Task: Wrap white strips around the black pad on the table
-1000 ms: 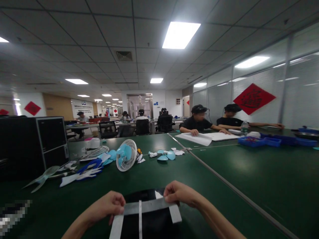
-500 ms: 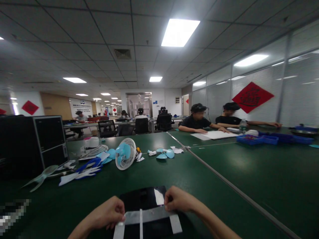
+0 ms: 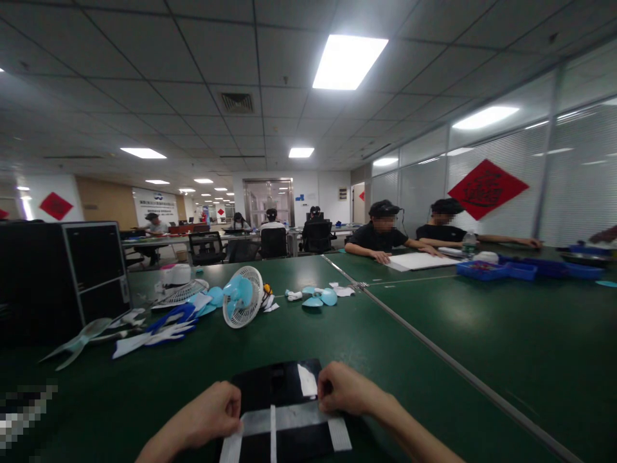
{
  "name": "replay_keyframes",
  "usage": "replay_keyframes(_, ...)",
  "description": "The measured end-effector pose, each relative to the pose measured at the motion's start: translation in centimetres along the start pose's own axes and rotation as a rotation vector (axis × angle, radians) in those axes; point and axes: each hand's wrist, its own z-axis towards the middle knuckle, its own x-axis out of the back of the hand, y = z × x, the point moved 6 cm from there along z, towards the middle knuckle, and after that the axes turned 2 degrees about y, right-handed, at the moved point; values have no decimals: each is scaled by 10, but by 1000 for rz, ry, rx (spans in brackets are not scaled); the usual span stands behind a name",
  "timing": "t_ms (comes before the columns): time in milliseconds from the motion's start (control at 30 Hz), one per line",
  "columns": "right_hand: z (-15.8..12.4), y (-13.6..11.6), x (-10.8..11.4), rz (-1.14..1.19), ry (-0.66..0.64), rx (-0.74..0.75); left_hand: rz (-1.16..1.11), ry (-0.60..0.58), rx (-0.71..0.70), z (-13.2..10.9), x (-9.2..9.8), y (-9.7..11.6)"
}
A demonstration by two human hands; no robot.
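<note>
A flat black panel (image 3: 258, 388) lies on the table close in front of me, its near part cut off by the frame's bottom edge. Across it runs a greyish see-through strip like tape (image 3: 296, 418). My left hand (image 3: 214, 415) is closed in a pinch at the strip's left end. At the right end, my right hand (image 3: 349, 389) pinches the strip with curled fingers. Below the strip are a white band (image 3: 340, 435) on the right, another white band (image 3: 232, 448) on the left and a thin white line (image 3: 273, 437) between them. A white patch (image 3: 307, 381) shows beside my right fingers.
Beyond the panel stand a small fan (image 3: 243, 297), loose blue fan blades (image 3: 321, 298) and gloves (image 3: 166, 331). A black computer case (image 3: 99, 270) is at left. Blue trays (image 3: 482, 270) lie far right, near two people seated at a white board (image 3: 419, 260).
My hands stay at the strip's two ends, with only a slight shift of the left one. Across the table, a seated person's hand and the white board have moved a little.
</note>
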Motion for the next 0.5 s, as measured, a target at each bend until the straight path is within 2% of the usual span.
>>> replay_keyframes(133, 0, -3, 0, -11, 18, 16, -11, 7, -63, 0, -1, 3)
replay_keyframes(267, -2, -6, 2, -65, 42, 5, 24, 14, -224, -7, -4, 32)
replay_keyframes(367, -3, -7, 1, -96, 46, 3, 45, -36, -330, -16, -8, 57)
replay_keyframes(500, -4, -8, 2, -108, 41, 12, 105, -52, -329, -19, -11, 65)
